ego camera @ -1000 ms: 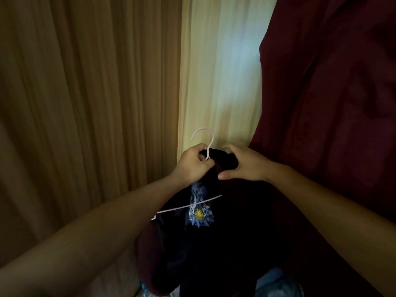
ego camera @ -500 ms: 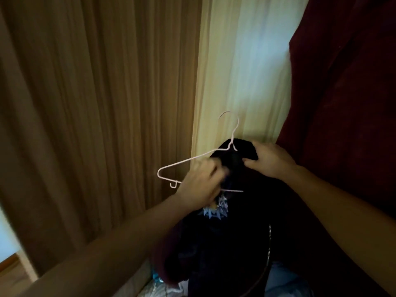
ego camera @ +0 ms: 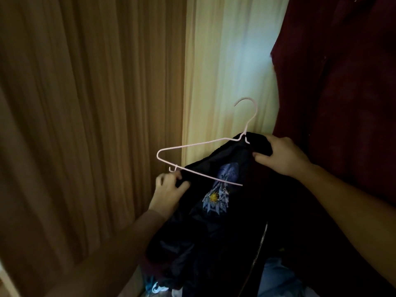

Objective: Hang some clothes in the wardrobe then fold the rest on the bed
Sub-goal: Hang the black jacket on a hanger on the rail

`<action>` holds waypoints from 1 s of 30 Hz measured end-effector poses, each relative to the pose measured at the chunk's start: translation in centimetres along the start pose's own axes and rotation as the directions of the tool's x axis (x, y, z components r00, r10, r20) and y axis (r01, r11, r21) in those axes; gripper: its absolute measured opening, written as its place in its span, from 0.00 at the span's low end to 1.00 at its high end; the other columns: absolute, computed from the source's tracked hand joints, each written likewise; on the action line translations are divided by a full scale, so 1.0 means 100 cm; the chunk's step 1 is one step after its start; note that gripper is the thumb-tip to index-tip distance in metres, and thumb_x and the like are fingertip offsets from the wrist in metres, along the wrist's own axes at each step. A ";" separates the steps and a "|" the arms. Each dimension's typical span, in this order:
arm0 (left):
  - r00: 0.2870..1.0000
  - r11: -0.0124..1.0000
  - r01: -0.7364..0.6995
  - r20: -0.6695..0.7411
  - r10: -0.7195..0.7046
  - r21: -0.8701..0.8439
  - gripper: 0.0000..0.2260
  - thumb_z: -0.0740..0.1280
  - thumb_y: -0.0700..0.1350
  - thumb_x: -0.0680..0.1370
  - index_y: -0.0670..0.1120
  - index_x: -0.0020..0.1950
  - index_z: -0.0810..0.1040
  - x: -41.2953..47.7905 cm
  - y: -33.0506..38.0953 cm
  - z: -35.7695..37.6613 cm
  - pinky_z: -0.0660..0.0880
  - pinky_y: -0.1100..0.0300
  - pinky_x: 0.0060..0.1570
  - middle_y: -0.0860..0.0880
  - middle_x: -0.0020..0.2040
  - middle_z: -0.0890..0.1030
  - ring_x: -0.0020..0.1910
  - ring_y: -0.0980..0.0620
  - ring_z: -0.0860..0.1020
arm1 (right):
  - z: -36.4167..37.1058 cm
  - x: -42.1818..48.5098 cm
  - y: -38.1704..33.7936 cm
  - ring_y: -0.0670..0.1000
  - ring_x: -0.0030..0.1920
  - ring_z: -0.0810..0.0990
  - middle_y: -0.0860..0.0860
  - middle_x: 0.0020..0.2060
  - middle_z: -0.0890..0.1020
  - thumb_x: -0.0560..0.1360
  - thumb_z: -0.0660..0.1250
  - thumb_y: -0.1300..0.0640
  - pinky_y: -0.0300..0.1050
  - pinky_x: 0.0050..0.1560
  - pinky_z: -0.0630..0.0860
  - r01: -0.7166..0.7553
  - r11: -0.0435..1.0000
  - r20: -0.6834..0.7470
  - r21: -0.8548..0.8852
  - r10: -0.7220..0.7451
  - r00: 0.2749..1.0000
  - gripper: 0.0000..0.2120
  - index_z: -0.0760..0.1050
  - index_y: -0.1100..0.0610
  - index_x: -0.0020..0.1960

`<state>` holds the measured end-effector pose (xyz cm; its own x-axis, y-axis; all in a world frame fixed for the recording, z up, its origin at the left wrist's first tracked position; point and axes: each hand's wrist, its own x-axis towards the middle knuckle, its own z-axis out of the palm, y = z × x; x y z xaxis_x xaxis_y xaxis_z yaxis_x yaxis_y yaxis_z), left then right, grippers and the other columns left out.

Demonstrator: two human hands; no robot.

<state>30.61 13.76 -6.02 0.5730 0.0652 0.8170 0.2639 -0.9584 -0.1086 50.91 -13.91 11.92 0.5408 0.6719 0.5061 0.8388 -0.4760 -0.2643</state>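
You are risking the black jacket (ego camera: pixel 214 232) sliding off the pink hanger (ego camera: pixel 199 143), because the hanger's 9 o'clock arm is poking out bare. Your right hand (ego camera: pixel 280 155) is clenching the collar beside the hanger's neck at 2 o'clock. Your left hand (ego camera: pixel 169 189) is pinching shoulder fabric at 8 o'clock, fingers curled.

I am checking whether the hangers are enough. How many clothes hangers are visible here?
1. The pink wire hanger is in the centre, its right side inside the black jacket. The dark red garment at the right may hang on another, hidden above the picture.
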 end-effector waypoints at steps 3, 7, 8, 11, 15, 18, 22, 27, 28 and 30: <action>0.979 0.988 0.148 0.151 -0.139 -0.052 0.14 0.63 0.45 0.72 0.47 0.57 0.70 0.007 -0.009 -0.004 0.76 0.47 0.46 0.43 0.54 0.70 0.51 0.39 0.73 | -0.014 -0.007 0.013 0.57 0.48 0.83 0.52 0.45 0.84 0.65 0.69 0.35 0.49 0.48 0.79 -0.062 0.997 -0.041 0.042 0.064 0.997 0.21 0.76 0.43 0.55; 0.746 0.726 0.635 0.453 -0.488 -0.264 0.22 0.67 0.43 0.77 0.48 0.70 0.67 0.018 -0.003 -0.007 0.76 0.47 0.54 0.41 0.63 0.75 0.60 0.37 0.76 | -0.026 -0.020 0.017 0.54 0.41 0.81 0.46 0.37 0.78 0.70 0.75 0.46 0.43 0.42 0.71 -0.043 0.998 -0.045 0.051 0.045 0.998 0.13 0.71 0.41 0.46; 0.697 0.660 0.694 0.499 -0.516 -0.287 0.21 0.65 0.43 0.78 0.49 0.71 0.68 0.025 -0.006 -0.009 0.76 0.49 0.54 0.39 0.61 0.79 0.59 0.36 0.78 | -0.029 -0.023 0.018 0.54 0.41 0.81 0.47 0.37 0.79 0.70 0.75 0.45 0.44 0.42 0.71 -0.027 0.999 -0.041 0.033 0.028 0.999 0.13 0.71 0.41 0.47; 0.674 0.644 0.721 0.477 -0.564 -0.256 0.15 0.63 0.45 0.81 0.47 0.68 0.75 0.057 -0.023 -0.029 0.74 0.51 0.55 0.38 0.59 0.82 0.60 0.36 0.79 | -0.039 -0.032 0.024 0.57 0.42 0.81 0.51 0.40 0.81 0.71 0.74 0.44 0.47 0.40 0.74 -0.042 0.996 0.004 -0.085 0.043 0.999 0.13 0.72 0.46 0.49; 0.717 0.679 0.690 0.368 -0.593 -0.251 0.14 0.63 0.49 0.81 0.46 0.63 0.80 0.111 -0.034 -0.079 0.75 0.50 0.57 0.38 0.58 0.82 0.60 0.37 0.79 | -0.049 -0.041 0.026 0.58 0.45 0.83 0.54 0.46 0.84 0.73 0.71 0.42 0.49 0.43 0.78 -0.029 0.968 0.020 -0.250 0.035 0.999 0.18 0.75 0.52 0.56; 0.772 0.741 0.631 0.282 -0.570 -0.231 0.16 0.62 0.52 0.80 0.47 0.64 0.79 0.149 -0.012 -0.124 0.75 0.49 0.57 0.38 0.59 0.82 0.60 0.36 0.78 | -0.055 -0.042 0.019 0.59 0.45 0.83 0.56 0.46 0.84 0.74 0.70 0.41 0.49 0.43 0.78 -0.016 0.960 -0.020 -0.280 0.011 1.000 0.19 0.74 0.53 0.57; 0.846 0.849 0.512 0.249 -0.472 -0.130 0.16 0.63 0.54 0.79 0.45 0.60 0.76 0.182 0.037 -0.171 0.75 0.49 0.53 0.38 0.58 0.81 0.57 0.35 0.78 | -0.060 -0.037 -0.012 0.61 0.47 0.83 0.56 0.46 0.84 0.75 0.66 0.37 0.50 0.42 0.76 0.013 0.928 -0.130 -0.372 -0.065 0.989 0.22 0.73 0.53 0.59; 0.866 0.936 0.333 0.356 -0.352 0.116 0.15 0.64 0.52 0.79 0.46 0.62 0.75 0.184 0.065 -0.217 0.75 0.50 0.48 0.41 0.58 0.79 0.55 0.37 0.79 | -0.070 -0.026 -0.051 0.62 0.50 0.84 0.58 0.50 0.84 0.77 0.64 0.40 0.50 0.44 0.76 0.015 0.874 -0.156 -0.486 -0.104 0.982 0.22 0.72 0.54 0.64; 0.861 0.933 0.325 0.359 -0.360 0.155 0.14 0.64 0.51 0.79 0.46 0.61 0.76 0.183 0.061 -0.230 0.75 0.51 0.47 0.42 0.57 0.79 0.55 0.37 0.79 | -0.073 -0.025 -0.052 0.62 0.51 0.84 0.59 0.51 0.84 0.78 0.64 0.41 0.50 0.46 0.76 0.005 0.858 -0.150 -0.514 -0.096 0.984 0.22 0.71 0.55 0.64; 0.836 0.910 0.334 0.368 -0.406 0.245 0.13 0.64 0.51 0.80 0.45 0.60 0.77 0.182 0.048 -0.258 0.75 0.51 0.46 0.43 0.55 0.79 0.53 0.39 0.79 | -0.080 -0.024 -0.048 0.62 0.51 0.84 0.59 0.52 0.84 0.79 0.64 0.43 0.49 0.48 0.76 -0.025 0.835 -0.160 -0.550 -0.075 0.984 0.21 0.70 0.57 0.63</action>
<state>22.30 3.14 22.97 0.6579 0.5458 0.5189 0.6213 -0.7827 0.0356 45.07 -17.77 18.56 0.4590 0.6065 0.6492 0.6516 -0.7265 0.2180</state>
